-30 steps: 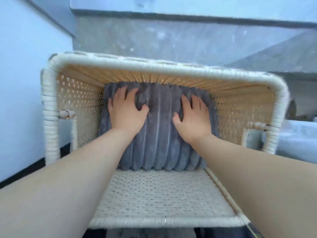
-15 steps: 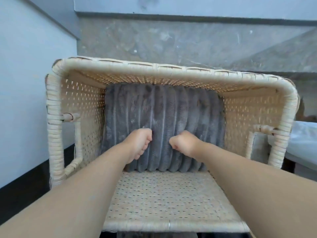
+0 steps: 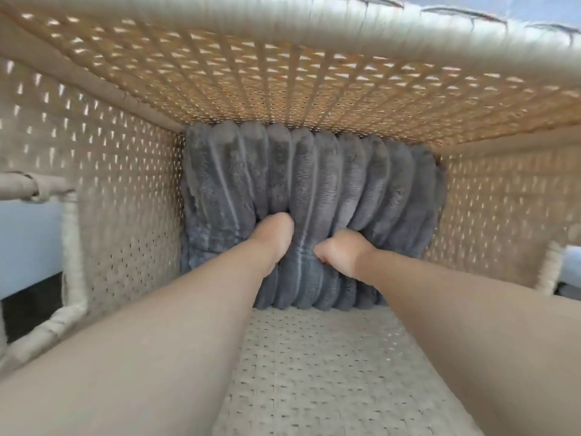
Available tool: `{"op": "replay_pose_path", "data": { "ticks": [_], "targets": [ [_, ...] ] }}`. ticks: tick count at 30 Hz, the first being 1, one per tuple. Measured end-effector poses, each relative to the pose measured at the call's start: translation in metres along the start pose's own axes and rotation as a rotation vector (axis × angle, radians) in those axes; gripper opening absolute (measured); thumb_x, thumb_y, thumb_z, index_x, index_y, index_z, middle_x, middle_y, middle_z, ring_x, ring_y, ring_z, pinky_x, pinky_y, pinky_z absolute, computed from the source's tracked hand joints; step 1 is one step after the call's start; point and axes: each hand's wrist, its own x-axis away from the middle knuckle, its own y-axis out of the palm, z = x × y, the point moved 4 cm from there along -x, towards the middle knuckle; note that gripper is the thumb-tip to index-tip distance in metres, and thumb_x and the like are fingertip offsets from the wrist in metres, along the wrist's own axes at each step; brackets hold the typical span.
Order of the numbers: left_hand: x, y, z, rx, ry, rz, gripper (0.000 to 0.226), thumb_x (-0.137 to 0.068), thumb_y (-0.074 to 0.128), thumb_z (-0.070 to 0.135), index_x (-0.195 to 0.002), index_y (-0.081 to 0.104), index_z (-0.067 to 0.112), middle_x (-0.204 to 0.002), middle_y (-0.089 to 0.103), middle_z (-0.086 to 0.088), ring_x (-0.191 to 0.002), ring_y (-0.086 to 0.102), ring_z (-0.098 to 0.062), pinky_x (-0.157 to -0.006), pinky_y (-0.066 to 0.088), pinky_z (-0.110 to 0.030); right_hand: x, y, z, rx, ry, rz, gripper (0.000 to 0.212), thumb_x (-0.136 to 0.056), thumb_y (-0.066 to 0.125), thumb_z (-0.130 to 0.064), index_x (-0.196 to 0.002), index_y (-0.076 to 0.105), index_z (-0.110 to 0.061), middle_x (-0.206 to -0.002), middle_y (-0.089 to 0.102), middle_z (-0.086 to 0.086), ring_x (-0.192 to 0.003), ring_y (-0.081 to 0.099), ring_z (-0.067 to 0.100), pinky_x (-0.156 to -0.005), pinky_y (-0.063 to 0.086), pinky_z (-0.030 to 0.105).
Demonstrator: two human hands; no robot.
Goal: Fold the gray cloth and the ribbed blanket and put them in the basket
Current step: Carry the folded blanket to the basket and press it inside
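**A:** Where is the ribbed blanket (image 3: 317,184)?

**B:** It is folded and dark gray. It lies deep inside the woven basket (image 3: 125,171), against its base, and reaches the wall at the top of the view.

**A:** And the hands?

**B:** Two bare arms reach in. The left hand (image 3: 275,237) and right hand (image 3: 344,254) sit side by side near the blanket's middle. Their fingers are curled under into fists and press into the plush, which puckers between them.
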Motion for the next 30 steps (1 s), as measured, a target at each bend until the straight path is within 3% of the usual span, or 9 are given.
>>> {"op": "replay_pose_path", "data": {
  "ticks": [2,5,8,10,12,14,18,23,30],
  "targets": [
    [0.019,-0.006,-0.003,-0.078,0.057,0.049,0.024,-0.087,0.041,0.015,-0.09,0.061,0.001,-0.075,0.06,-0.009,-0.067,0.041,-0.021,-0.048,0.023,-0.028,0.028,0.0,-0.001,-0.126,-0.035,0.172,0.031,-0.076,0.057,-0.017,-0.051,0.039,-0.017,-0.05,0.044,-0.004,-0.05,0.04,0.016,-0.049,0.031,0.025],
    [0.064,-0.021,0.0,-0.449,0.251,0.138,0.032,-0.086,0.046,0.027,-0.059,0.054,0.012,-0.065,0.054,-0.006,-0.07,0.053,-0.027,-0.057,0.035,-0.03,0.073,0.0,-0.002,0.045,-0.066,0.237,0.038,-0.085,0.054,-0.032,-0.052,0.045,-0.015,-0.054,0.049,-0.002,-0.057,0.048,0.021,-0.053,0.036,0.026],
    [0.113,-0.038,0.014,-0.784,0.679,0.426,0.015,-0.082,0.061,0.035,-0.088,0.058,0.021,-0.099,0.057,-0.003,-0.102,0.054,-0.027,-0.083,0.043,-0.035,0.118,-0.018,-0.01,0.457,-0.196,0.453,0.02,-0.088,0.055,-0.034,-0.092,0.056,-0.015,-0.089,0.053,0.002,-0.09,0.055,0.026,-0.067,0.04,0.028],
    [0.125,-0.048,0.025,-1.003,0.795,0.495,0.076,-0.068,0.075,0.049,-0.133,0.039,0.03,-0.136,0.036,-0.007,-0.13,0.032,-0.028,-0.11,0.023,-0.044,0.137,-0.031,-0.019,0.687,-0.292,0.599,0.071,-0.079,0.069,-0.045,-0.136,0.035,-0.02,-0.131,0.038,0.015,-0.125,0.038,0.034,-0.101,0.034,0.041],
    [0.118,-0.057,0.034,-1.248,0.782,0.444,0.13,-0.056,0.077,0.065,-0.146,-0.012,0.037,-0.151,-0.004,-0.008,-0.143,-0.002,-0.032,-0.114,-0.005,-0.052,0.141,-0.042,-0.025,0.865,-0.311,0.554,0.124,-0.068,0.074,-0.059,-0.149,-0.014,-0.028,-0.152,-0.006,0.019,-0.143,0.001,0.04,-0.116,0.004,0.052],
    [0.096,-0.065,0.038,-1.405,0.741,0.349,0.149,-0.05,0.074,0.074,-0.129,-0.048,0.038,-0.148,-0.033,-0.008,-0.141,-0.025,-0.035,-0.11,-0.014,-0.056,0.129,-0.051,-0.025,0.927,-0.289,0.463,0.146,-0.062,0.076,-0.062,-0.131,-0.048,-0.03,-0.149,-0.033,0.019,-0.142,-0.023,0.041,-0.115,-0.008,0.055],
    [0.045,-0.069,0.037,-1.54,0.635,0.174,0.155,-0.045,0.073,0.078,-0.115,-0.059,0.037,-0.119,-0.067,-0.008,-0.126,-0.049,-0.036,-0.101,-0.023,-0.056,0.083,-0.056,-0.022,0.922,-0.208,0.295,0.154,-0.057,0.08,-0.062,-0.111,-0.061,-0.034,-0.139,-0.051,0.021,-0.132,-0.041,0.041,-0.112,-0.014,0.055],
    [-0.017,-0.053,0.035,-1.58,0.537,0.217,0.158,-0.044,0.072,0.079,-0.107,-0.064,0.031,-0.11,-0.071,-0.011,-0.097,-0.067,-0.031,-0.1,-0.023,-0.06,0.012,-0.052,-0.017,0.968,-0.079,0.223,0.158,-0.054,0.081,-0.062,-0.093,-0.069,-0.032,-0.095,-0.074,0.016,-0.096,-0.063,0.035,-0.11,-0.017,0.056],
    [-0.044,-0.04,0.046,-1.588,0.46,0.225,0.158,-0.046,0.073,0.077,-0.095,-0.069,0.028,-0.101,-0.074,-0.011,-0.094,-0.067,-0.032,-0.105,-0.018,-0.063,-0.027,-0.052,-0.014,0.922,-0.087,0.219,0.159,-0.054,0.082,-0.061,-0.087,-0.07,-0.03,-0.089,-0.074,0.016,-0.083,-0.07,0.033,-0.109,-0.016,0.058]
  ]
}}
